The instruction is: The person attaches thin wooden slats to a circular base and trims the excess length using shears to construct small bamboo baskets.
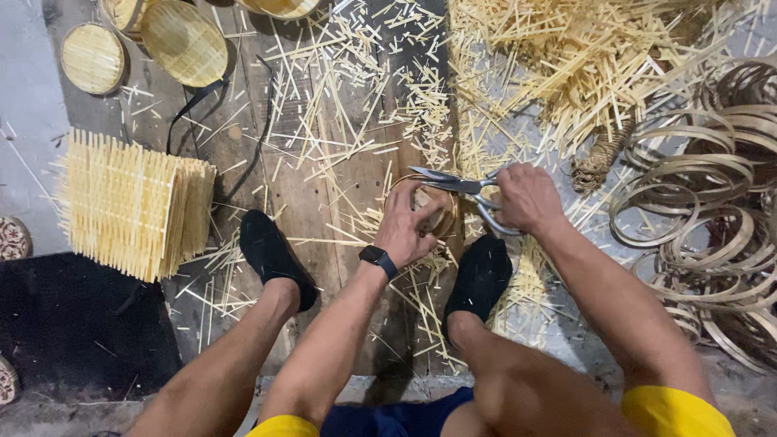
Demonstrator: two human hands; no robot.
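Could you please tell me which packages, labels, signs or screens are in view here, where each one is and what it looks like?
Small black smartwatch: on the left wrist, dark rounded-square face on a black band; display not readable.
No packages, labels or signs show.

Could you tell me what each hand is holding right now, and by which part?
The right hand holds the metal scissors by their handle loops, blades open. The left hand grips the round woven bamboo piece at its rim, fingers spread over it.
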